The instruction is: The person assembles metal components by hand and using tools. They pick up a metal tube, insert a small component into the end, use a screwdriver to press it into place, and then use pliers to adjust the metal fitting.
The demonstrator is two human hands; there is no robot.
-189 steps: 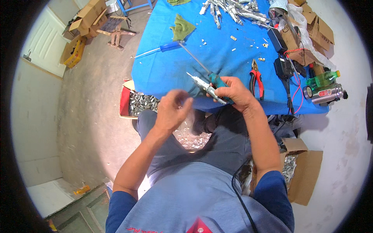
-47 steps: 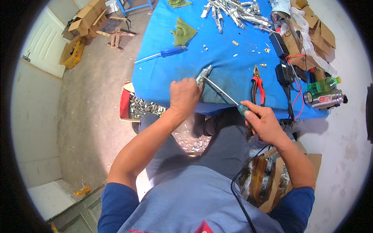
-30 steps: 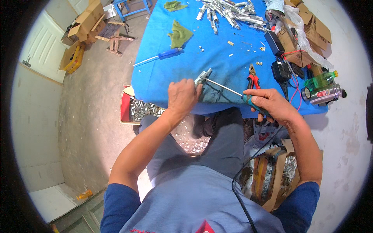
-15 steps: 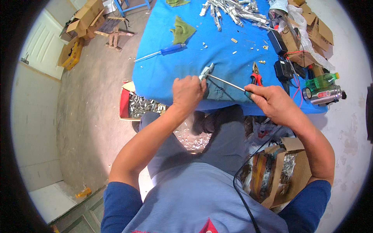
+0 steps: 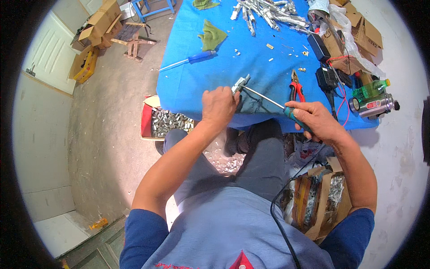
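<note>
Near the front edge of the blue-covered table (image 5: 188, 96), my left hand (image 5: 218, 107) is closed around a small silver metal piece (image 5: 241, 83), whose far end sticks out past the fingers. My right hand (image 5: 319, 121) grips the dark green handle of a screwdriver (image 5: 264, 96). The screwdriver's shaft points left, and its tip meets the metal piece; whether it sits in a gap there is too small to tell. Just beyond my right hand lie red-handled pliers (image 5: 295, 86). A blue-handled screwdriver (image 5: 190, 59) rests farther left on the cloth.
Silver metal strips (image 5: 268, 15) are piled at the far side. Green rags (image 5: 212, 36) lie at left. Black adapters (image 5: 327, 78), a green bottle (image 5: 371, 91) and a steel flask (image 5: 371, 106) line the right edge. A box of small metal parts (image 5: 168, 123) stands below the table.
My right hand has shifted slightly down along the screwdriver, and more of the green handle shows. My left hand keeps its hold on the metal piece. The whole view has shifted slightly.
</note>
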